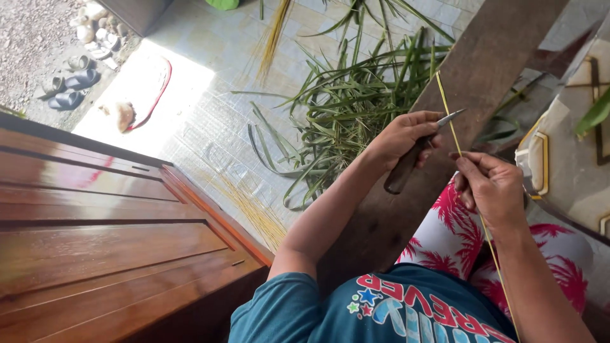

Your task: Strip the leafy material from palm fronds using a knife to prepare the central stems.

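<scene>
My left hand [403,136] is closed around a small knife [424,147] with a dark handle, its metal blade pointing right toward a thin yellow-green leaf rib [447,108]. My right hand [490,187] pinches that rib just below the blade. The rib runs from the upper part of a dark wooden plank [483,63] down past my right forearm. The plank lies slanted across my lap, over red-and-white patterned trousers [445,244].
A heap of long green leaves [346,105] lies on the tiled floor beyond the plank. Bundles of stripped yellow ribs [257,213] lie by it. A brown wooden door [95,228] fills the left side. Sandals [70,86] and a mat [149,82] sit outside.
</scene>
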